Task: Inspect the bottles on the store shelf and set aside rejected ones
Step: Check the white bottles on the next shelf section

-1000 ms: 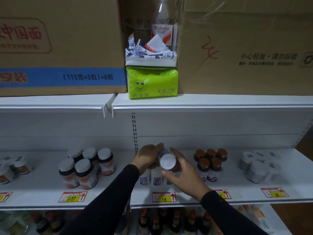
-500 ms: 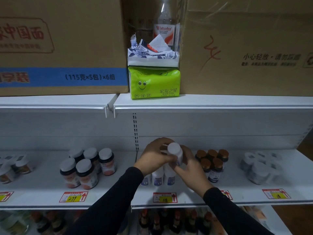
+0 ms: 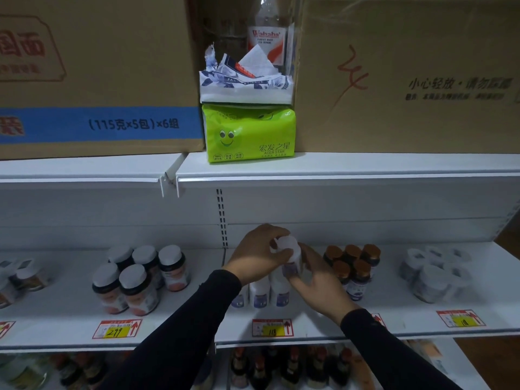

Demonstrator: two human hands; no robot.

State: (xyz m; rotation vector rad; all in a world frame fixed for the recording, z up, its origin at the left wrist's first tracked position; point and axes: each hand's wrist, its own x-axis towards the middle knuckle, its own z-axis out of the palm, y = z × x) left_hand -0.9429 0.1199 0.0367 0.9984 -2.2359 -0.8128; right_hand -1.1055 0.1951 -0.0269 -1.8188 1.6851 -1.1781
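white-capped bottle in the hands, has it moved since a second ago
Yes. The small white-capped plastic bottle has gone from cap facing the camera to nearly upright, and risen farther above the yellow 118 price tag.

left hand (image 3: 257, 250), right hand (image 3: 316, 280), fingers curled, gripping

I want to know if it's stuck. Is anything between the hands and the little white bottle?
No. Both hands already hold the white bottle: the left hand grips around its cap, the right hand holds its lower body. Nothing visible sits between them.
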